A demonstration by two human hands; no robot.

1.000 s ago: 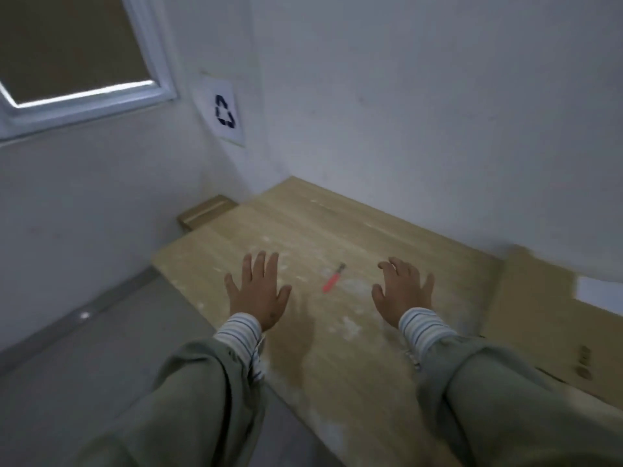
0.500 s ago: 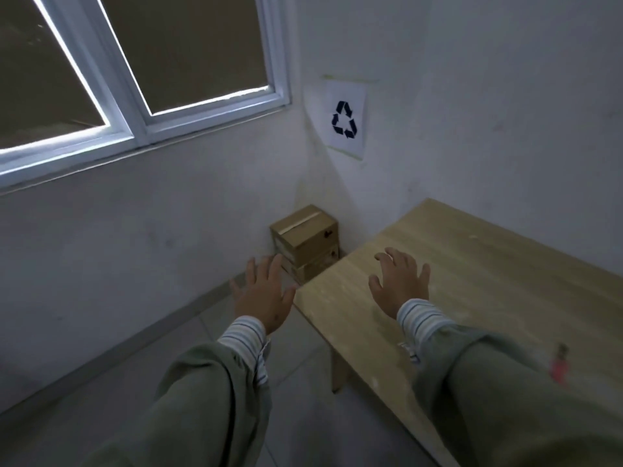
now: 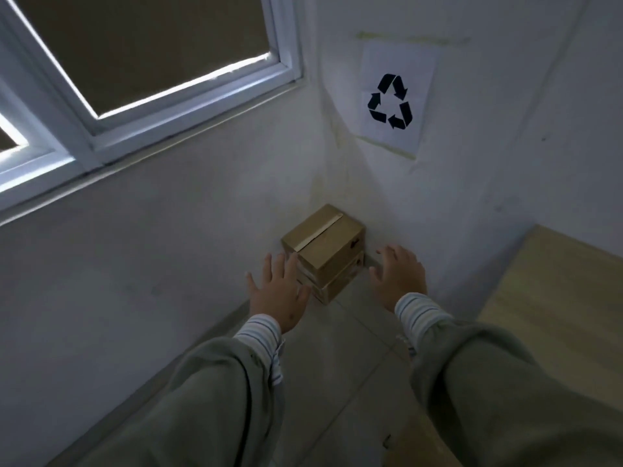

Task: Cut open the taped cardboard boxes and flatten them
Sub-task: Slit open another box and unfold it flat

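Two small brown cardboard boxes are stacked on the floor in the corner of the room. The top box has a strip of pale tape along its lid; the lower box shows only its front side. My left hand reaches out with spread fingers, in front of the stack's left side. My right hand is stretched out to the right of the stack with fingers slightly bent. Neither hand holds anything. Whether they touch the boxes cannot be told.
A light wooden table stands at the right, its corner near my right arm. A recycling sign hangs on the wall above the boxes. A window fills the upper left. Grey floor tiles lie below.
The view swung left from the tabletop with the red cutter to the corner. Both hands left the table and moved out on either side of the stacked boxes.
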